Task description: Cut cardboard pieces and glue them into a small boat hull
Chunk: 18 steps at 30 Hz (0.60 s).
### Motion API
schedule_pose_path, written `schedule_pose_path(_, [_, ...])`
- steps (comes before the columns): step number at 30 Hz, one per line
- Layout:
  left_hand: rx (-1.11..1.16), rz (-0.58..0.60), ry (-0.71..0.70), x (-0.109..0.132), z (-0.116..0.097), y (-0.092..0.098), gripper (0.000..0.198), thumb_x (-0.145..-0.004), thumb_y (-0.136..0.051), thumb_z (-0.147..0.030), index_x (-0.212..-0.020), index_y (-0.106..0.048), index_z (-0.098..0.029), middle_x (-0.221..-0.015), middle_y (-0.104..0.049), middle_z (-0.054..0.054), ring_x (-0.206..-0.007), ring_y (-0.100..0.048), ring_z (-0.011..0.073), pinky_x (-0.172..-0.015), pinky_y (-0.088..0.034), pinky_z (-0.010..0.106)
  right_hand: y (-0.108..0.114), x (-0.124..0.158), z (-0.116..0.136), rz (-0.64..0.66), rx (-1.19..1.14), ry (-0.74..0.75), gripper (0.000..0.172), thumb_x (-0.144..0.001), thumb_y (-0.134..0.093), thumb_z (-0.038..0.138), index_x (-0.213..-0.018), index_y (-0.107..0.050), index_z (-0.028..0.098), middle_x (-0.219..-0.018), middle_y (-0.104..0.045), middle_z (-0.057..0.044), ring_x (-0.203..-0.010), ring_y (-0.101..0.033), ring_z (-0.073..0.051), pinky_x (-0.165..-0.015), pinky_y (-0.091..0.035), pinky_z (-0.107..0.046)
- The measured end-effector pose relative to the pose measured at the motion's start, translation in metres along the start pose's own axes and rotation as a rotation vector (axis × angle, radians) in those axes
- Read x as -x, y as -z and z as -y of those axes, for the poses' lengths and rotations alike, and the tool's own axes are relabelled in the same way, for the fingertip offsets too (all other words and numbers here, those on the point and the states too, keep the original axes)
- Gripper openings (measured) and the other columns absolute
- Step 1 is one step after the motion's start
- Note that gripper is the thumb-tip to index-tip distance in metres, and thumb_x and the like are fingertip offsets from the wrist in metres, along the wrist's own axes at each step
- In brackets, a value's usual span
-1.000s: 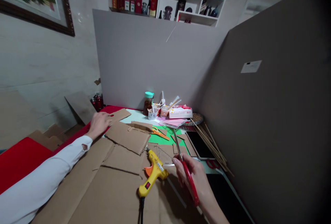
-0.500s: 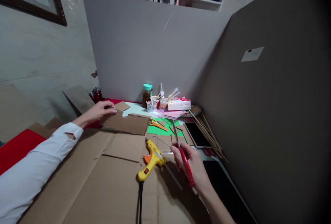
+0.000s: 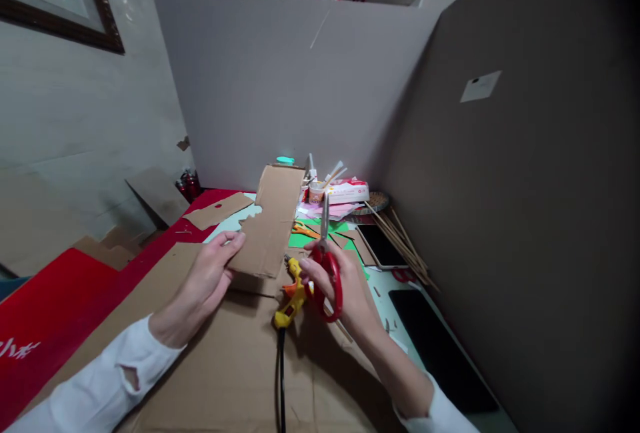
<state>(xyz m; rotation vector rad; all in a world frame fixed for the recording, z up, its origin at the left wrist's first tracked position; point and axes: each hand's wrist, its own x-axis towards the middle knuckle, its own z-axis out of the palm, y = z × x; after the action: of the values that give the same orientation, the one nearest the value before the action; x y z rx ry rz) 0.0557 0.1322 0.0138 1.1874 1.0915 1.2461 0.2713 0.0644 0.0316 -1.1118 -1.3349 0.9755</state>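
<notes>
My left hand (image 3: 210, 279) pinches the lower left edge of a torn piece of cardboard (image 3: 270, 226), raised and tilted up above the table. In my right hand (image 3: 343, 286) is a pair of red-handled scissors (image 3: 330, 279), their blades pointing up and away, to the right of the cardboard and apart from it. Behind my right hand, a yellow glue gun (image 3: 290, 309) with an orange trigger lies on a large cardboard sheet (image 3: 225, 366). My right fingers cover part of the glue gun. Orange-handled scissors (image 3: 304, 228) lie farther back, partly hidden by the cardboard piece.
A cardboard strip with a hole (image 3: 220, 211) lies at the back left. Cups with sticks (image 3: 317, 191), a tissue pack (image 3: 347, 191), a tablet (image 3: 383, 246), wooden sticks (image 3: 400, 239) and a black mat (image 3: 440, 346) line the right. Grey panels (image 3: 290, 79) stand behind and right.
My left hand has come nearer and lifted the cardboard piece off the table, turning it upright. My right hand has moved slightly left and up with the red scissors, blades now pointing more upward.
</notes>
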Motion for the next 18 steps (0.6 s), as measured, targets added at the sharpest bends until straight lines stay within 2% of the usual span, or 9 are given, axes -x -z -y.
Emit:
schedule_pose_path(2, [0.057, 0.066, 0.053, 0.011, 0.006, -0.012, 0.036, -0.070, -0.079, -0.051, -0.084, -0.056, -0.028, -0.084, -0.071, 0.001, -0.085, -0.070, 0.0258, -0.070, -0.056, 0.034, -0.005, -0.003, -0.003, 0.000, -0.031, 0.007, 0.039, -0.079, -0.070, 0.050, -0.101, -0.054, 0.022, -0.075, -0.060, 0.002, -0.065, -0.060, -0.017, -0.060, -0.050, -0.026])
schedule_pose_path(5, [0.111, 0.159, 0.106, 0.025, 0.010, -0.023, 0.037, -0.064, -0.085, -0.043, -0.088, -0.061, -0.028, -0.098, -0.076, 0.004, -0.099, -0.071, 0.0304, -0.077, -0.059, 0.037, -0.004, -0.002, -0.014, -0.023, -0.049, 0.009, 0.038, -0.077, -0.074, 0.045, -0.098, -0.053, 0.022, -0.069, -0.050, 0.006, -0.058, -0.049, -0.013, -0.055, -0.043, -0.024])
schedule_pose_path(7, [0.167, 0.231, 0.139, 0.034, 0.009, -0.027, 0.045, -0.062, -0.088, -0.034, -0.100, -0.065, -0.029, -0.111, -0.077, 0.006, -0.109, -0.069, 0.0336, -0.080, -0.059, 0.038, -0.001, 0.000, -0.020, -0.022, -0.057, 0.006, 0.036, -0.078, -0.075, 0.043, -0.095, -0.052, 0.022, -0.067, -0.043, 0.008, -0.056, -0.041, -0.011, -0.052, -0.038, -0.023])
schedule_pose_path(9, [0.233, 0.292, 0.198, 0.042, 0.007, -0.031, 0.051, -0.066, -0.086, -0.027, -0.112, -0.065, -0.028, -0.118, -0.076, 0.008, -0.113, -0.068, 0.0349, -0.083, -0.059, 0.038, 0.001, 0.002, -0.023, 0.010, -0.070, 0.008, 0.036, -0.077, -0.077, 0.044, -0.092, -0.054, 0.021, -0.069, -0.043, 0.007, -0.059, -0.039, -0.011, -0.054, -0.037, -0.023])
schedule_pose_path(11, [0.281, 0.311, 0.265, 0.047, 0.003, -0.033, 0.047, -0.072, -0.083, -0.024, -0.116, -0.067, -0.024, -0.115, -0.078, 0.009, -0.108, -0.071, 0.0340, -0.083, -0.059, 0.038, 0.002, 0.004, -0.022, 0.062, -0.087, 0.006, 0.039, -0.074, -0.080, 0.046, -0.091, -0.056, 0.020, -0.072, -0.046, 0.006, -0.063, -0.041, -0.012, -0.057, -0.038, -0.024])
schedule_pose_path(13, [0.298, 0.283, 0.313, 0.050, 0.000, -0.034, 0.038, -0.077, -0.081, -0.024, -0.113, -0.070, -0.020, -0.108, -0.080, 0.010, -0.097, -0.075, 0.0315, -0.081, -0.060, 0.037, 0.001, 0.005, -0.021, 0.105, -0.102, -0.005, 0.041, -0.073, -0.082, 0.048, -0.092, -0.058, 0.020, -0.072, -0.047, 0.005, -0.063, -0.041, -0.012, -0.057, -0.038, -0.025])
schedule_pose_path(18, [0.307, 0.217, 0.335, 0.050, -0.003, -0.032, 0.028, -0.076, -0.082, -0.024, -0.102, -0.076, -0.014, -0.099, -0.082, 0.012, -0.081, -0.075, 0.0253, -0.074, -0.062, 0.033, -0.003, 0.007, -0.018, 0.152, -0.131, -0.040, 0.042, -0.068, -0.089, 0.039, -0.091, -0.059, 0.019, -0.065, -0.043, 0.009, -0.058, -0.036, -0.010, -0.053, -0.032, -0.023])
